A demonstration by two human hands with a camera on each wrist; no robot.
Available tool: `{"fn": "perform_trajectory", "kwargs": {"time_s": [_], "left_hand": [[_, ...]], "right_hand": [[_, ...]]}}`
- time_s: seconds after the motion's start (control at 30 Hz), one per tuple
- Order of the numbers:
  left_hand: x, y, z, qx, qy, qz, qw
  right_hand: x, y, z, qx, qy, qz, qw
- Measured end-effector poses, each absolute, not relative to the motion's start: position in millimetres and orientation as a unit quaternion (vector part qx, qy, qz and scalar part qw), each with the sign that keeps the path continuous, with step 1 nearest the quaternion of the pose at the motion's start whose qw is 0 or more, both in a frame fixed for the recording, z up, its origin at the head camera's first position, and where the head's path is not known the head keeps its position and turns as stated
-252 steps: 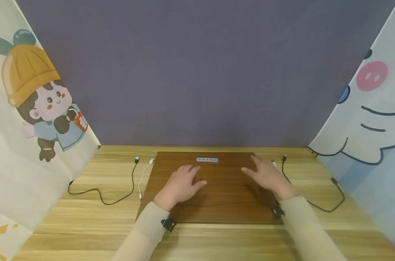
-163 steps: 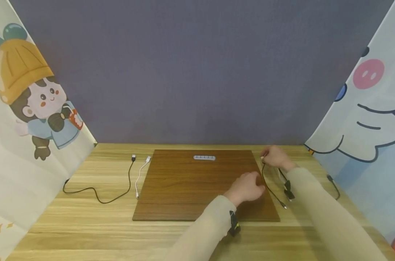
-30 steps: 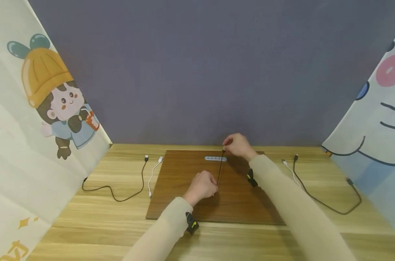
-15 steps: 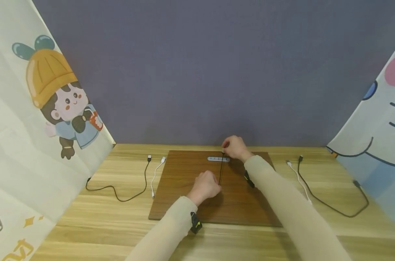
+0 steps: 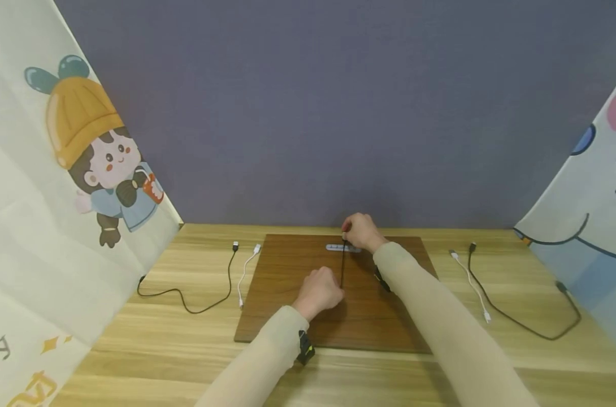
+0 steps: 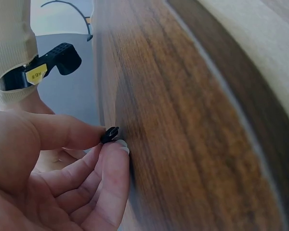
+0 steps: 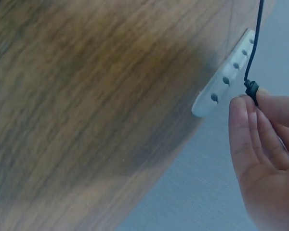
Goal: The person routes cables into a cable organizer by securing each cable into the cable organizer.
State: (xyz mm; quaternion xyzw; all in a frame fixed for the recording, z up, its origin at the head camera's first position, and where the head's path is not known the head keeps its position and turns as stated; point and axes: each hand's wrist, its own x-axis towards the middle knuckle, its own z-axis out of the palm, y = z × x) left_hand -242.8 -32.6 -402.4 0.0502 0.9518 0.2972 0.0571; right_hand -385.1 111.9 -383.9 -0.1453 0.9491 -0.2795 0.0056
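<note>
A short black charging cable (image 5: 343, 265) is stretched between both hands over the brown wooden board (image 5: 389, 316). My left hand (image 5: 319, 291) pinches the near end, a black plug (image 6: 109, 134), between thumb and fingers. At the board's back edge my right hand (image 5: 363, 232) pinches the far end by its black connector (image 7: 251, 90). Under the cable lies a pale cable-clip strip (image 5: 333, 247) with several slots. In the right wrist view, the cable runs alongside the strip's slots and its connector sits just off the strip.
Left of the board lie a black cable (image 5: 201, 310) and a short white one (image 5: 244, 277). On the right are another white cable (image 5: 473, 285) and a long black cable (image 5: 521, 327). A grey panel (image 5: 308, 113) rises behind the table (image 5: 186, 362).
Earlier both hands were empty, then the right hand took a black cable from the board's right. Over the last second the stretched cable shifts left towards the strip's middle, right hand slightly lower.
</note>
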Motion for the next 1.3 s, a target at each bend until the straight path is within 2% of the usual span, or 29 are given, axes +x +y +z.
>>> {"fn": "perform_trajectory", "kwargs": {"time_s": [0.33, 0.57, 0.77, 1.07, 1.3], "left_hand": [[-246, -27, -402, 0.049, 0.954, 0.288, 0.067], [-247, -26, -403, 0.034, 0.943, 0.314, 0.107], [-247, -26, -402, 0.028, 0.939, 0.321, 0.122], [-251, -27, -404, 0.04, 0.944, 0.308, 0.107], [-255, -26, -402, 0.029, 0.934, 0.333, 0.129]], "right_hand": [[-387, 113, -392, -0.143, 0.95, -0.278, 0.004], [-387, 111, -394, -0.14, 0.949, -0.282, 0.02], [-387, 111, -394, -0.138, 0.951, -0.276, 0.026], [-390, 104, -395, -0.136, 0.954, -0.264, 0.03], [-393, 102, -397, -0.128, 0.955, -0.265, 0.04]]}}
